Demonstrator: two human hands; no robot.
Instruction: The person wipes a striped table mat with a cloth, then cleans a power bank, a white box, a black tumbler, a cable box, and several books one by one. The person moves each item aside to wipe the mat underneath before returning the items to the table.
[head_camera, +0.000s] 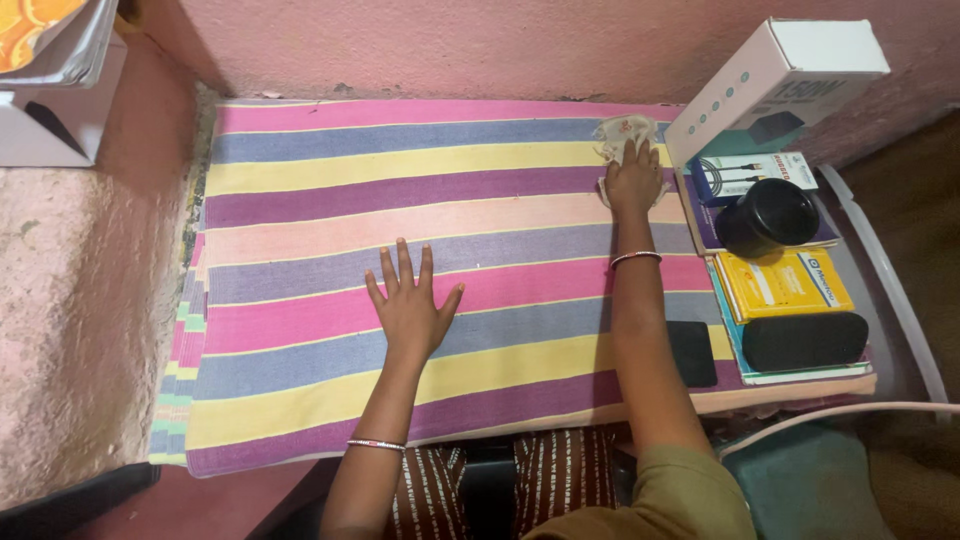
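Striped cloth (330, 215), in bands of pink, blue, yellow and purple, is being shown by the head camera as it lies spread over most of the tabletop (800, 395), and everything else is being placed relative to it.

Near the cloth's middle, slightly towards its near edge, the left hand (409, 305) is being pressed flat with fingers spread; it is open and nothing is being held in it. At the cloth's far right corner, the right hand (633, 180) is being laid palm-down on a small pale rag (622, 132), which is crumpled under and just beyond the fingertips; whether the rag is being pinched or merely pressed cannot be told. A thin bangle is being worn on each wrist.

Just off the cloth's right edge, a row of things is being kept: a white box (775, 85) leaning against the wall, a small cable package (750, 172) beside it, a black round cylinder (768, 215) standing on a flat book, a yellow box (785, 283), and a long black case (805, 340). A flat black phone-like slab (690, 352) is lying on the cloth's right margin, beside the right forearm.

As a judgement, wiping is being done at that far right corner only; the cloth already lies smooth, and no visible difference is being shown between wiped and unwiped parts, so how much is left cannot be told.
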